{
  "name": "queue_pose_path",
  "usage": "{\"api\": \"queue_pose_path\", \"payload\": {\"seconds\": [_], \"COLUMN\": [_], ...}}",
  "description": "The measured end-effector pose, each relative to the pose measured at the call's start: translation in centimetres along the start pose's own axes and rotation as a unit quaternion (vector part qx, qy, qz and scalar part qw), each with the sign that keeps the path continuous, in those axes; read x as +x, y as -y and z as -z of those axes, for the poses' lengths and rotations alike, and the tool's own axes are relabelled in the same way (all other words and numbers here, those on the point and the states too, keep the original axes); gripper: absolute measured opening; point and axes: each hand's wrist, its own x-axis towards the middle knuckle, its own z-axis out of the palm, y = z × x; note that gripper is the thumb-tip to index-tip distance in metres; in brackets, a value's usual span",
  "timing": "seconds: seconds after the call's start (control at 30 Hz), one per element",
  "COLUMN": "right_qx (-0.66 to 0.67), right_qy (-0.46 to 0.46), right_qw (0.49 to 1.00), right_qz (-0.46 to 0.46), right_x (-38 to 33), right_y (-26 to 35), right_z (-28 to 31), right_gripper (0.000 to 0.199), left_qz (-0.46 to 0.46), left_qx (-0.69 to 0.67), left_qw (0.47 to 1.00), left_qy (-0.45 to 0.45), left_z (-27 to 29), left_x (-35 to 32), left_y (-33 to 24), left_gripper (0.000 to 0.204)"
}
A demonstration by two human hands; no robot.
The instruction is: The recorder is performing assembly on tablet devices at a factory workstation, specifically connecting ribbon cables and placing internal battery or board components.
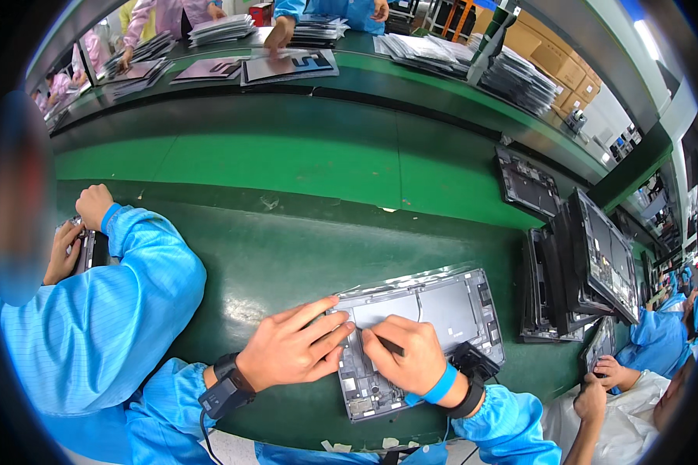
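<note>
**Close handwork by the near edge**

The table's (240, 240) near edge runs just in front of you, with pale scraps (390, 443) along it; mind that the cable (204, 434) hanging from your left wrist doesn't snag there. The open tablet (461, 306) lies near that edge, right of its middle. Your right grip (407, 356) is pinched narrow, seemingly on a slim dark tool (395, 349); its tip you can't make out here. Your left grip (295, 345) is spread and holds nothing, fingertips on the tablet's left side. To work well, I'd press lightly with those fingertips so the frame can't slide, and make small, low moves that spare the exposed parts.

Toward the table's right edge a leaning stack (574, 271) stands just past the tablet, so don't swing your right elbow wide. A co-worker's sleeve (147, 240) limits your left. Your best room lies ahead, toward the far edge; beyond it run a bright green strip (287, 163) and a shelf with flat packs (291, 66).
</note>
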Motion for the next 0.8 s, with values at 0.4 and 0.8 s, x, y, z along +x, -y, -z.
{"api": "queue_pose_path", "payload": {"seconds": [0.4,0.8], "right_qx": [-0.055,-0.031], "right_qy": [0.003,0.029], "right_qw": [0.995,0.994], "right_qz": [-0.085,-0.097], "right_x": [-1.9,-4.1], "right_y": [2.9,4.5], "right_z": [0.1,1.7], "right_gripper": [0.018,0.011], "left_qz": [0.004,0.009], "left_qx": [-0.014,-0.008], "left_qw": [1.000,1.000], "left_qy": [-0.020,-0.007], "left_z": [-0.2,-0.1], "left_x": [0.0,-0.2], "left_y": [-0.2,-0.4], "left_gripper": [0.035,0.037]}}
